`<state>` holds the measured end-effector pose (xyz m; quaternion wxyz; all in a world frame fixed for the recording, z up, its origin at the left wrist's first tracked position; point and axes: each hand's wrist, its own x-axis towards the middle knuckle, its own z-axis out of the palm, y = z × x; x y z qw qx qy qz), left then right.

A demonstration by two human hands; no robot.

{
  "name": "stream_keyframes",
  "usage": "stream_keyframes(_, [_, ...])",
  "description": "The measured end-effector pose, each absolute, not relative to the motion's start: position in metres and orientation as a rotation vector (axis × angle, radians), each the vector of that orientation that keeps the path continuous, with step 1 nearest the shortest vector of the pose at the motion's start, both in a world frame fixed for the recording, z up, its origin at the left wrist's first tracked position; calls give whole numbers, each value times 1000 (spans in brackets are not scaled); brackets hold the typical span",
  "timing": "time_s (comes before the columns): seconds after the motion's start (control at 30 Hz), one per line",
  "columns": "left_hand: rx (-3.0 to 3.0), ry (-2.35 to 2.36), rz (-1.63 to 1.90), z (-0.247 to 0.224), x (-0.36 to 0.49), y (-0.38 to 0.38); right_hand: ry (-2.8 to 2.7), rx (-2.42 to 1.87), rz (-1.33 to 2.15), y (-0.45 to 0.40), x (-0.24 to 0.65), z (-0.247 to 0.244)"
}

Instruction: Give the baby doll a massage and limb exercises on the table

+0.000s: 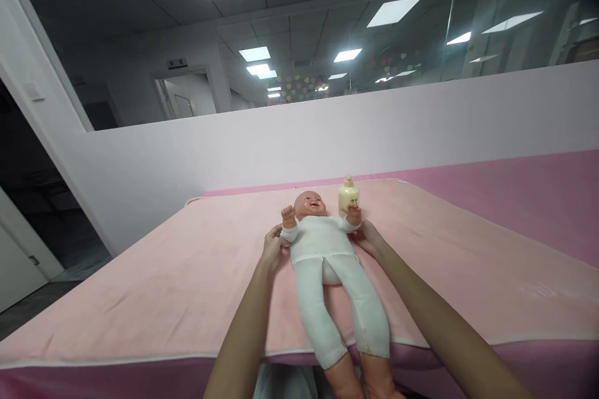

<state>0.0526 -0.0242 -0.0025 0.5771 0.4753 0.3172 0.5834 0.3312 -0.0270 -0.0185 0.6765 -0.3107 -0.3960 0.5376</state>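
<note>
A baby doll (322, 237) in a white cloth suit lies on its back on a pink blanket (210, 268). Its head points away from me, and its feet hang over the near edge. My left hand (274, 248) is closed at the doll's arm on the left, by the sleeve and elbow. On the other side, my right hand (369, 238) is closed around the opposite arm near its sleeve; some of its fingers are hidden behind that arm. Just behind the doll's raised hand stands a pale yellow pump bottle (347, 195), partly covered by it.
The blanket covers a padded pink surface (538, 199) that shows at the right and along the front edge. A low white wall (290, 143) with glass above it runs behind. To the left is an open doorway (42, 199).
</note>
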Motion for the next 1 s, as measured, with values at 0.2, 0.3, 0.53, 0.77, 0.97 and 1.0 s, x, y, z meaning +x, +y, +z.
stream_keyframes(0.2, [1139,646,1360,2,55,-23,-805,-592,1314,-26,333,-25])
stream_keyframes(0.3, [1178,700,1353,2,57,-24,-756,-676,1272,-23,332,-25])
stream_keyframes(0.53, [1282,870,1358,-1,59,-25,-756,-802,1289,-24,331,-20])
stream_keyframes(0.77, [1376,1106,1349,-5,62,-25,-897,-1022,1184,-23,325,-19])
stream_keyframes(0.97, [1365,1129,1414,-2,53,-22,-970,-1022,1127,-34,326,-14])
stream_keyframes(1.0, [1344,1116,1441,-1,51,-20,-969,-979,1125,-37,327,-11])
